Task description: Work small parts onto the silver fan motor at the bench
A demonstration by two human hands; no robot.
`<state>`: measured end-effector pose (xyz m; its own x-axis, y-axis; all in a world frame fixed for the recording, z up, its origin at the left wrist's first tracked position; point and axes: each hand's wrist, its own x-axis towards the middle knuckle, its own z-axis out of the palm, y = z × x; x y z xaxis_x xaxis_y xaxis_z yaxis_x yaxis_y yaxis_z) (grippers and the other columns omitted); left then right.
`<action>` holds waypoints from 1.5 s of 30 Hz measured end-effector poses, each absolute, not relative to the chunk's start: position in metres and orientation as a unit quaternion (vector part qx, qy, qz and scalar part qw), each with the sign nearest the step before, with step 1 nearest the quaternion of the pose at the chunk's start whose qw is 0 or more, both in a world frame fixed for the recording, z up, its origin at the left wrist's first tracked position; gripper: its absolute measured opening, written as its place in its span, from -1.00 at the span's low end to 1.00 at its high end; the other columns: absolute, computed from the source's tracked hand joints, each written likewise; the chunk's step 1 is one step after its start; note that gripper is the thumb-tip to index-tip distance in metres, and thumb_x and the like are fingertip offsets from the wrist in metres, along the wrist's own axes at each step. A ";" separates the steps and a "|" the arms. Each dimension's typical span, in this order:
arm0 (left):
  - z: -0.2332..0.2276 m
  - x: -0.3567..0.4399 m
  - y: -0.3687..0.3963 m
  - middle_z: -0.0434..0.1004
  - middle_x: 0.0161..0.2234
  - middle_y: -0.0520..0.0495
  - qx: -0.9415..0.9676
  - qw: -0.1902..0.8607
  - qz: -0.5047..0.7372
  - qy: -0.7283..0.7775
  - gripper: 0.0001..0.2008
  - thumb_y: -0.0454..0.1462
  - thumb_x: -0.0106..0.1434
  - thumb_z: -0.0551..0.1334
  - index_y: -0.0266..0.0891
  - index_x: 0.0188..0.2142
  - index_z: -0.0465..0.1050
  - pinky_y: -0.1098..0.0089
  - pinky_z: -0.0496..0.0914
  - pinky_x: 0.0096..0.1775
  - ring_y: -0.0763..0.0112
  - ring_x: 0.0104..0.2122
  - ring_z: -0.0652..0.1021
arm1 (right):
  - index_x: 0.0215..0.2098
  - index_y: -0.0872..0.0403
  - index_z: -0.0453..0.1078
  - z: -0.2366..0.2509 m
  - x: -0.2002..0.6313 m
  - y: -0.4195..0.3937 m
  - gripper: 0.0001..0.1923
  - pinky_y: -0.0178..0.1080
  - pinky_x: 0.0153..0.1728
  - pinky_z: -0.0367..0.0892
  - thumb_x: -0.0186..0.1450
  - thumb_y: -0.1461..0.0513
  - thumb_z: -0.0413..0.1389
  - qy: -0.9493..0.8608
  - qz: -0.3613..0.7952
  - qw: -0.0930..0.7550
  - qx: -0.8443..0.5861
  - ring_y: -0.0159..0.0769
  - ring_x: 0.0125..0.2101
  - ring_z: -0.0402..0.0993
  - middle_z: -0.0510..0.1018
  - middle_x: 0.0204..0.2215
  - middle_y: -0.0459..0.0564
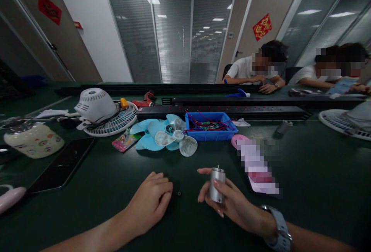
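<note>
1. The right hand (228, 196) holds the silver motor (215, 193) near us, right of the middle, over the green table (185, 229). The thumb presses on its near side and some fingers go behind it. The motor stands almost straight, with its thin pin on top.
2. The motor could slip out and bang on the table. It looks smooth and round, and the pointing finger sticks out to the left, so not every finger is hugging it.
3. The thin pin could get bent if the motor fell on that end.
4. The left hand (155, 196) is near us, on the left, with its fingers curled together. I cannot tell if anything is hidden inside.
5. A tiny round bit (179, 193) lies on the table between the hands, just beside the left one. A small bump from that hand could make it roll off and get lost.
6. Farther away, red and blue wires (205, 122) poke out of the blue bin (213, 136). The grey fan blade (188, 146) is just beside it. Pulling the blade quickly could snag a wire.
</note>
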<state>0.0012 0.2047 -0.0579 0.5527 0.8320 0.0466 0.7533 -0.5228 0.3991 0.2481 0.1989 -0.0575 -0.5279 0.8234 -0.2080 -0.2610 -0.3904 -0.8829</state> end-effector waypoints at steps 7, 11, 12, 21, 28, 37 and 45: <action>-0.058 0.002 0.205 0.40 -0.47 -0.01 0.864 0.167 0.106 0.464 -0.74 -0.36 0.30 -0.02 -0.23 -0.50 0.29 0.27 0.19 -0.21 0.34 -0.37 0.37 | 0.07 -0.04 0.27 -0.054 0.249 0.186 -0.59 -0.22 -0.34 0.35 0.30 0.06 0.14 -0.598 0.632 0.329 -0.368 -0.36 -0.36 0.38 0.51 -0.19 0.00; -0.060 0.002 0.206 0.40 -0.45 -0.01 0.865 0.169 0.104 0.462 -0.75 -0.36 0.30 -0.02 -0.23 -0.49 0.30 0.26 0.19 -0.18 0.33 -0.35 0.37 | 0.07 -0.07 0.33 -0.052 0.250 0.180 -0.64 0.01 0.08 0.21 0.31 0.13 0.14 -0.682 0.505 0.349 -0.398 -0.17 -0.02 0.36 0.46 -0.06 0.02; -0.060 0.001 0.206 0.41 -0.45 -0.01 0.865 0.169 0.104 0.461 -0.75 -0.36 0.30 -0.01 -0.23 -0.48 0.30 0.26 0.19 -0.18 0.33 -0.35 0.37 | 0.09 -0.08 0.32 -0.052 0.250 0.179 -0.62 0.04 0.11 0.18 0.31 0.13 0.13 -0.691 0.488 0.349 -0.403 -0.15 0.01 0.35 0.46 -0.04 0.03; -0.059 0.002 0.206 0.40 -0.45 -0.01 0.864 0.172 0.104 0.462 -0.74 -0.35 0.31 -0.02 -0.23 -0.49 0.30 0.27 0.18 -0.21 0.33 -0.35 0.37 | 0.16 -0.16 0.26 -0.056 0.250 0.178 -0.56 0.08 0.10 0.20 0.32 0.13 0.12 -0.722 0.435 0.325 -0.429 -0.12 0.02 0.35 0.43 0.03 0.02; -0.060 0.002 0.206 0.39 -0.47 0.00 0.864 0.171 0.108 0.461 -0.74 -0.36 0.31 -0.02 -0.23 -0.49 0.29 0.27 0.16 -0.22 0.33 -0.36 0.37 | 0.14 -0.16 0.25 -0.057 0.250 0.176 -0.58 0.02 0.04 0.28 0.33 0.14 0.11 -0.725 0.427 0.334 -0.424 -0.16 -0.03 0.37 0.43 0.01 0.01; -0.058 0.001 0.206 0.39 -0.47 0.00 0.863 0.173 0.108 0.461 -0.73 -0.36 0.32 -0.03 -0.23 -0.50 0.28 0.28 0.16 -0.23 0.34 -0.37 0.36 | -0.08 -0.04 0.14 -0.059 0.245 0.175 -0.74 0.00 0.01 0.33 0.33 0.15 0.10 -0.694 0.434 0.377 -0.433 -0.20 -0.05 0.40 0.40 -0.05 0.07; -0.057 0.002 0.205 0.41 -0.45 -0.01 0.855 0.190 0.100 0.471 -0.73 -0.35 0.31 -0.03 -0.23 -0.49 0.31 0.25 0.19 -0.15 0.33 -0.35 0.38 | -0.03 -0.05 0.19 -0.049 0.301 0.183 -0.75 -0.01 0.09 0.33 0.34 0.17 0.07 -0.721 0.320 0.406 -0.461 -0.17 0.08 0.37 0.43 0.03 0.07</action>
